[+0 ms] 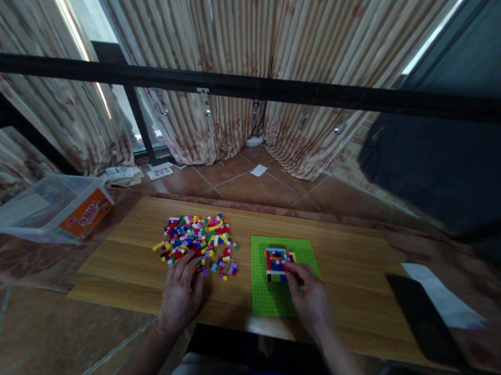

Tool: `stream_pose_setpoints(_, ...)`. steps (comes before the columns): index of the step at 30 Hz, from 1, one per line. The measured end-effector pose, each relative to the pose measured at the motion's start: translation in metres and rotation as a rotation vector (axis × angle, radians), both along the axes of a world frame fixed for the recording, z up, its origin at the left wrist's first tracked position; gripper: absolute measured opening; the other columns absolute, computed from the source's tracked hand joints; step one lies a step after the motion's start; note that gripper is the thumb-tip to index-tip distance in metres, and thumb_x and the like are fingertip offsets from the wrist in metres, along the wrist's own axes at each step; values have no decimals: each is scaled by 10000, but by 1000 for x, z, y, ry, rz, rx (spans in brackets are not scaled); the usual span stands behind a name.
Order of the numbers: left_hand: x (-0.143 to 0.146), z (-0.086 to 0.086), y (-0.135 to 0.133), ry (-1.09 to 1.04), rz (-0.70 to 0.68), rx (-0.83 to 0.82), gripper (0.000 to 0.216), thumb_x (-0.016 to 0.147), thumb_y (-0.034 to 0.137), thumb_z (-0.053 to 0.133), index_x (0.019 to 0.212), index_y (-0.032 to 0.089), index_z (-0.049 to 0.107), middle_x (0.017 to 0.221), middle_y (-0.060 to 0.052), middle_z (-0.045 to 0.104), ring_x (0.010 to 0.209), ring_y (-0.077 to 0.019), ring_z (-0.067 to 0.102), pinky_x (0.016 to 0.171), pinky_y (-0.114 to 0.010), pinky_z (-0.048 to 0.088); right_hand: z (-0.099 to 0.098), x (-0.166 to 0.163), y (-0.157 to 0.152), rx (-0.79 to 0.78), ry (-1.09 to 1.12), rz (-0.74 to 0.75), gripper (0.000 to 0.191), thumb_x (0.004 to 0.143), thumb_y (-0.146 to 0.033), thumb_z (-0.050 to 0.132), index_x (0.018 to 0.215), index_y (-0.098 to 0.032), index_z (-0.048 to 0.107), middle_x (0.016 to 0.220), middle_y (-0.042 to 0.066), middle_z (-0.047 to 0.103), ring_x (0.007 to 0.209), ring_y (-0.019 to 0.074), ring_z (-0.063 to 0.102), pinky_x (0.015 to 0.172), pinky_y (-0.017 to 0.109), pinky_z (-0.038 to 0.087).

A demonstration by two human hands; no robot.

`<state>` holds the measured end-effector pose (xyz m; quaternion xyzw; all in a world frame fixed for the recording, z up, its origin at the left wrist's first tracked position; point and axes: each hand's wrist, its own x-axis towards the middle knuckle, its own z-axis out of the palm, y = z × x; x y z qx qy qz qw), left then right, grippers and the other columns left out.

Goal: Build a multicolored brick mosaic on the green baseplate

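Observation:
A green studded baseplate (264, 301) lies on the wooden board, bearing a low, multicoloured build of toy bricks (274, 276). My right hand (312, 296) reaches over the baseplate from the right. Its thumb and fingertips are pinched at the top of the build, on a small brick (285, 265) that looks reddish and is partly hidden by the fingers. On the left, a loose heap of small toy bricks (197, 232) is spread out. My left hand (181, 293) rests at the heap's near edge, thumb apart from the curved fingers, touching bricks partly hidden beneath it.
A clear plastic tub (50, 198) with an orange label stands left of the wooden board (143, 283). A dark flat object (424, 320) and white paper (443, 295) lie at the right. A black rail (256, 89) crosses before the curtains (226, 33).

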<state>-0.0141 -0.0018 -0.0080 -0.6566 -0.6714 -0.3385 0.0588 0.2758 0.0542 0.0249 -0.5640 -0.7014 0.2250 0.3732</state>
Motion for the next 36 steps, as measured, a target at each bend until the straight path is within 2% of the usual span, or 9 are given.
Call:
stream_pose_setpoints(9,1,3,0,-3,-13,17,291,876,237,524,1163,192,533,1242,-128,562,1150,-284,522,973,-487,453,4,-14,10,95,-264,18,227,873,-192,441,907,-204,666,908,60,647,851,189,608,803,323,482)
stream_pose_setpoints(15,1,4,0,9,-6,21,285,873,245,530,1152,192,536,1227,-130,571,1142,-293,530,953,-490,461,2,-15,15,109,-343,-6,215,850,-183,477,886,-206,688,934,68,645,888,201,588,826,329,473)
stream_pose_setpoints(25,2,4,1,-13,-3,29,283,868,243,539,1149,206,543,1228,-119,574,1135,-287,538,958,-486,460,-7,-15,18,108,-137,-74,165,836,-226,498,828,-201,661,890,60,629,824,189,603,769,328,491)
stream_pose_setpoints(32,1,1,0,-9,-9,18,293,871,230,540,1160,185,535,1242,-126,564,1158,-277,521,986,-472,445,-6,-11,13,86,-75,-92,160,845,-284,521,854,-187,647,914,73,618,800,192,594,759,333,481)
stream_pose_setpoints(36,2,3,0,-8,-4,14,287,874,233,535,1155,177,538,1234,-128,568,1159,-276,519,988,-469,446,-7,-5,12,86,-54,-148,186,847,-318,516,868,-187,646,901,77,621,860,211,583,797,350,463)
